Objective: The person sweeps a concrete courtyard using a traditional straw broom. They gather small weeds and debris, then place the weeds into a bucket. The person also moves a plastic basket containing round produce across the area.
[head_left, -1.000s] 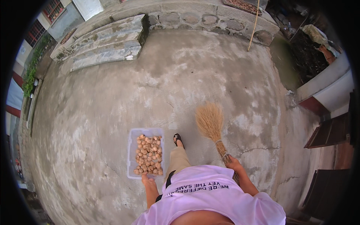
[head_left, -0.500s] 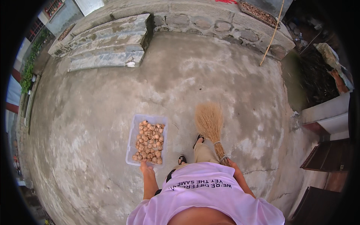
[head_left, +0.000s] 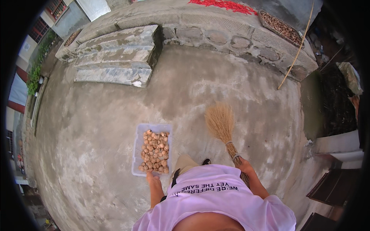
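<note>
My left hand grips the near edge of a clear plastic basket, its fingers partly hidden under the rim. Inside the basket lie several brown walnuts, with some bare bottom showing along the left side. On the other side of my body, my right hand is closed round the bound handle of a straw broom. The broom's bristles fan out forward and a little to the left, over the concrete. One dark shoe shows in front of my shirt.
Concrete ground stretches ahead. Stone steps rise at the far left against a raised stone ledge. On the ledge are red peppers and a long tray of walnuts. A bamboo pole leans there; dark panels stand at right.
I have stepped forward, and the feet have switched places. The broom and my right hand have swung slightly right and forward. More of the ledge and the red peppers shows.
</note>
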A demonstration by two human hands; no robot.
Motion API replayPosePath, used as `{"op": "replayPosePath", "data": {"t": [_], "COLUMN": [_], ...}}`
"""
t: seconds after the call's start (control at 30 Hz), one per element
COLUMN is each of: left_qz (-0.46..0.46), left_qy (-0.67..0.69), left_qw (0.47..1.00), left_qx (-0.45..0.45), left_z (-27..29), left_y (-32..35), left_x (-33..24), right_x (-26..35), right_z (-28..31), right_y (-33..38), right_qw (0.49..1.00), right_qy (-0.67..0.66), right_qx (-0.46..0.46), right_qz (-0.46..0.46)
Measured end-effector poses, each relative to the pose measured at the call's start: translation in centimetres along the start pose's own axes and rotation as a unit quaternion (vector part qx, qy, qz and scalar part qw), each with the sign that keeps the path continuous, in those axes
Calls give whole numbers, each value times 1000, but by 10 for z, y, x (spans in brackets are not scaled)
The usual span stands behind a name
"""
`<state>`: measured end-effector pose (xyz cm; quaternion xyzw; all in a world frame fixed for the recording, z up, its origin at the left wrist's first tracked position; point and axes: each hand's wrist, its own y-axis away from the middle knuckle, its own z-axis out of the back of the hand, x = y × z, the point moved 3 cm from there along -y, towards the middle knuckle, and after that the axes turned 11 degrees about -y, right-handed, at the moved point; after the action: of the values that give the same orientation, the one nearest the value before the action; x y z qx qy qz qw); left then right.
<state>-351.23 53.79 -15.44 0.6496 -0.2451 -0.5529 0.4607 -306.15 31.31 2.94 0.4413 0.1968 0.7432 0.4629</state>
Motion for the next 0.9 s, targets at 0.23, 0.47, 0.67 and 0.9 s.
{"op": "replayPosePath", "data": {"t": [0.23, 0.47, 0.67, 0.9], "left_qz": [108, 82, 30, 47], "left_qy": [46, 43, 35, -7], "left_qw": [992, 994, 998, 999], "left_qx": [-51, -59, -41, -15], "left_z": [-107, -253, -353, -499], "left_y": [-87, -147, -190, -224], "left_x": [-61, -179, -271, -320], "right_x": [72, 162, 226, 207], "right_z": [22, 41, 53, 90], "right_y": [-125, -223, -304, -460], "right_qw": [1000, 997, 986, 879], "right_qy": [-8, -74, -163, -469], "right_qx": [-24, -19, -12, 68], "right_qz": [-7, 0, 27, -56]}}
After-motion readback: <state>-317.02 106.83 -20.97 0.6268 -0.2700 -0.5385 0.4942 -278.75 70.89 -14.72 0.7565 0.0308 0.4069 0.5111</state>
